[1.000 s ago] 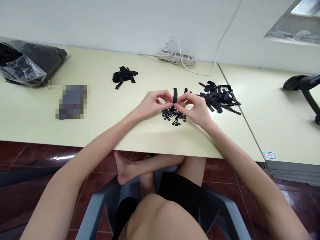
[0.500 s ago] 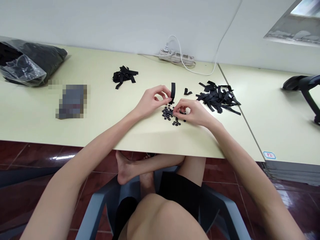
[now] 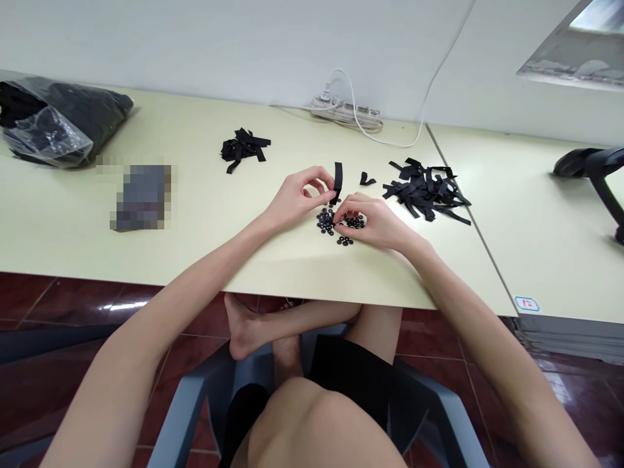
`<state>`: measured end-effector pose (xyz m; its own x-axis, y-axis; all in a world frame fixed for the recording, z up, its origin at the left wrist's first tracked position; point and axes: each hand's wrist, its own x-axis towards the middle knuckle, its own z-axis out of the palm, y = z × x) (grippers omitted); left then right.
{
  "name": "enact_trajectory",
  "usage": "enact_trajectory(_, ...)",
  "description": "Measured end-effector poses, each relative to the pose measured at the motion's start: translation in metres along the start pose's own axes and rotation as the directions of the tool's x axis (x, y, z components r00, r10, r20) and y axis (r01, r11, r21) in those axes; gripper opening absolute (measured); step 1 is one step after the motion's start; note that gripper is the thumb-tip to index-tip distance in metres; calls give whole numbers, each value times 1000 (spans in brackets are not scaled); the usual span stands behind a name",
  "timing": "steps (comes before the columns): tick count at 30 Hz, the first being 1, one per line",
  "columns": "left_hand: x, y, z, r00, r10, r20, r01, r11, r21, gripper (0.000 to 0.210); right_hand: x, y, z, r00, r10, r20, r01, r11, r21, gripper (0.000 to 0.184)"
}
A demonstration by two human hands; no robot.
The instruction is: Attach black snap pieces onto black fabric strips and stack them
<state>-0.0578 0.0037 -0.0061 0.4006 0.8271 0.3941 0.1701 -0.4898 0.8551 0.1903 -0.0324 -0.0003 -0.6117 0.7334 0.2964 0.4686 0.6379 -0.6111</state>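
Right hand [image 3: 370,221], off the black strip [image 3: 338,175] since a second ago, curls down among small dark discs [image 3: 325,218] on the table [image 3: 302,270], grip unclear, leaving the left hand [image 3: 299,195] alone pinching the strip beside them.

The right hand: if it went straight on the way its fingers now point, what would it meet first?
The right hand would probably first meet the small round black rings lying just ahead of its fingers; depth is unclear, so it may already touch them.
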Motion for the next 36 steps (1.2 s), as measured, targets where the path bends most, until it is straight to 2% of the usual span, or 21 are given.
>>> enact_trajectory(14,-1,-1,1,1000,-3,12,3,1000,2,21,0,2,-2,997,15,71,-19,998,56,7)
enact_trajectory(24,0,-3,1,1000,-10,22,10,1000,-20,20,0,2,0,994,8,112,-14,998,57,17)
enact_trajectory(28,-1,-1,2,1000,-2,24,2,1000,-13,21,0,5,1,997,59,50,-62,996,70,18)
enact_trajectory(30,-2,1,2,999,49,-16,-48,998,26,21,0,7,0,997,74,-2,-74,995,66,19)
enact_trajectory(33,-4,6,-2,977,203,-57,-187,960,210,16,1,9,-2,989,84,-118,-75,994,82,18)
enact_trajectory(36,-4,10,-9,947,318,44,-307,854,420,17,3,11,-5,964,105,-244,-65,984,166,20)
